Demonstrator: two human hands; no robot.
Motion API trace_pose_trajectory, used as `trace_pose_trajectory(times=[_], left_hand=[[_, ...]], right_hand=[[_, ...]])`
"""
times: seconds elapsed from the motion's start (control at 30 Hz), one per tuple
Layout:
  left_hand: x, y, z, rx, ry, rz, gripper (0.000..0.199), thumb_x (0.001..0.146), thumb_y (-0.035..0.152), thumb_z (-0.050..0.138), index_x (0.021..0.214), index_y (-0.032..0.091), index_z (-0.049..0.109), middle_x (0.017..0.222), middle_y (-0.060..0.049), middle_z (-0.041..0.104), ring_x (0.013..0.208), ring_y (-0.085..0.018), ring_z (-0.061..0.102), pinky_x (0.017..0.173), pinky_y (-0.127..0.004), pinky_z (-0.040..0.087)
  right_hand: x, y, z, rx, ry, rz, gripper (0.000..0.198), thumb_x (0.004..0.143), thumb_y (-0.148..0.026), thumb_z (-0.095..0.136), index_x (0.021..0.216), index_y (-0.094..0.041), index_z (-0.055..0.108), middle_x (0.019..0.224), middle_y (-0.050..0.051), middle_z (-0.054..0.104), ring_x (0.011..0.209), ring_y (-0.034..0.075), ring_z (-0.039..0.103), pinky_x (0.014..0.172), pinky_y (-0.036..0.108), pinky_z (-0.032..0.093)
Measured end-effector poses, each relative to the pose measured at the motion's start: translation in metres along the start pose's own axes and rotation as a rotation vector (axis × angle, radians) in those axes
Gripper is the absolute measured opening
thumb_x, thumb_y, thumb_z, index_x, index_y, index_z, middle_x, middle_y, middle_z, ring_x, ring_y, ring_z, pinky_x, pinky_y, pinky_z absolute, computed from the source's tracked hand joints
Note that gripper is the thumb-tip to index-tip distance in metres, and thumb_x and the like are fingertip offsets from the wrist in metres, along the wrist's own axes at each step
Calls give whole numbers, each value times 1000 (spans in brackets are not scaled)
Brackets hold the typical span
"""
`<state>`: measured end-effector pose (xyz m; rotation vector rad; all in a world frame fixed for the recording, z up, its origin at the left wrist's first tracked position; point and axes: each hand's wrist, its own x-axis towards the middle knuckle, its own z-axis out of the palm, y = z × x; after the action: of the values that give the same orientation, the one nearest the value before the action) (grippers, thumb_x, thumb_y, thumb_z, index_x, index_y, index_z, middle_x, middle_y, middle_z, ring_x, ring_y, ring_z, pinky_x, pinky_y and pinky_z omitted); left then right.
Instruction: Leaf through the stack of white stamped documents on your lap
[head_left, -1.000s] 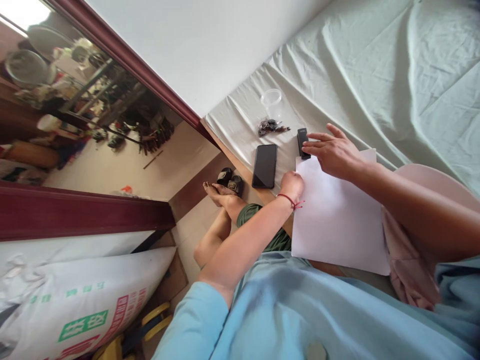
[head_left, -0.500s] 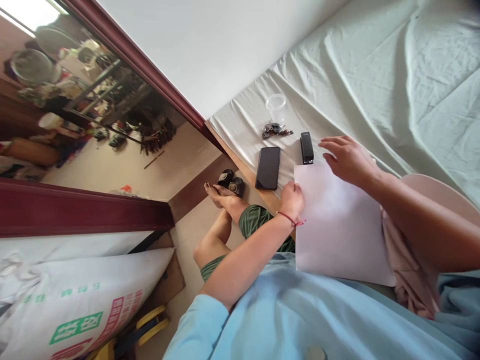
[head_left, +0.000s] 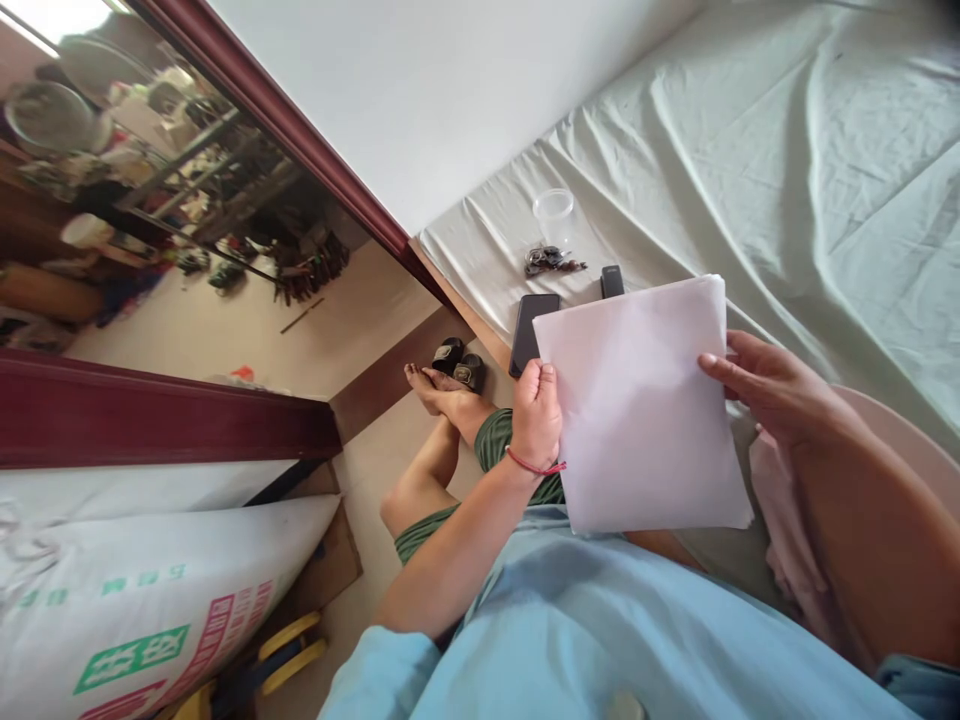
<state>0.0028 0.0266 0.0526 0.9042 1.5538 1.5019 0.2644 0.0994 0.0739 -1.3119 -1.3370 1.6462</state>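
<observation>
A stack of white paper sheets [head_left: 645, 420] is raised above my lap, tilted toward me. My left hand [head_left: 538, 410] grips its left edge with the thumb on top. At the right edge, my right hand [head_left: 765, 380] pinches the sheets between thumb and fingers. Behind the top edge of the paper, a black stapler [head_left: 612, 281] lies on the bed with its lower part covered. Left of it is a black phone [head_left: 531, 320], partly hidden by the paper.
On the pale green bed sheet [head_left: 750, 180] stand a clear plastic cup [head_left: 553, 208] and a small dark tangled bundle [head_left: 553, 262]. Black sandals [head_left: 459, 364] lie on the floor near my feet. A large white sack [head_left: 165, 590] fills the lower left, by a dark red door frame [head_left: 165, 415].
The paper has been lifted and shifted left, covering parts of the stapler and phone. My left hand moved left with it. My right hand came down and closed on the right edge.
</observation>
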Motion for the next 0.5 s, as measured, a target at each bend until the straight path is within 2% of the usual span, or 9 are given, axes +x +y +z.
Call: trace_pose_trajectory(times=[0.07, 0.17, 0.27, 0.33, 0.4, 0.43, 0.5], left_hand=[[1, -4, 3, -6, -7, -8, 32, 99, 49, 56, 83, 21, 52, 77, 3, 52, 73, -12, 51, 72, -22, 47], [4, -8, 4, 70, -26, 8, 34, 99, 50, 55, 82, 21, 50, 76, 3, 53, 70, -12, 53, 70, -22, 48], [14, -6, -3, 253, 13, 43, 33, 104, 50, 41, 93, 22, 54, 83, -1, 63, 72, -14, 60, 72, -26, 52], [25, -2, -8, 479, 118, 139, 30, 105, 46, 38, 106, 23, 57, 100, -7, 70, 87, -18, 67, 83, -32, 55], [38, 1, -11, 797, 233, 255, 31, 99, 42, 50, 120, 20, 57, 125, -15, 68, 119, -27, 63, 103, -41, 51], [45, 2, -10, 939, 250, 264, 41, 96, 43, 56, 129, 18, 56, 136, -19, 63, 131, -31, 57, 111, -46, 46], [58, 1, -5, 1162, 205, 209, 65, 92, 48, 63, 144, 14, 48, 149, -24, 54, 143, -37, 47, 117, -53, 40]], right_hand=[[-2, 8, 5, 152, -19, 77, 45, 75, -51, 86, 110, -24, 78, 97, 5, 78, 79, 17, 73, 69, 25, 60], [0, 15, 11, 295, 118, 118, 35, 66, -43, 93, 90, -21, 80, 79, 3, 77, 62, 15, 69, 57, 25, 59], [6, 19, 7, 460, 302, 23, 35, 57, -35, 96, 85, -21, 80, 75, 2, 77, 56, 16, 67, 55, 30, 60], [12, 21, 0, 590, 410, -120, 35, 53, -30, 94, 84, -20, 81, 81, 3, 79, 60, 18, 69, 62, 33, 64], [17, 22, -7, 685, 466, -244, 30, 56, -26, 91, 84, -18, 81, 85, 3, 80, 66, 18, 72, 73, 34, 66], [18, 23, -10, 718, 476, -286, 27, 59, -25, 88, 84, -17, 81, 85, 3, 80, 68, 17, 72, 77, 34, 66], [20, 25, -15, 762, 475, -332, 22, 63, -21, 84, 83, -16, 80, 84, 2, 79, 68, 16, 72, 81, 32, 66]])
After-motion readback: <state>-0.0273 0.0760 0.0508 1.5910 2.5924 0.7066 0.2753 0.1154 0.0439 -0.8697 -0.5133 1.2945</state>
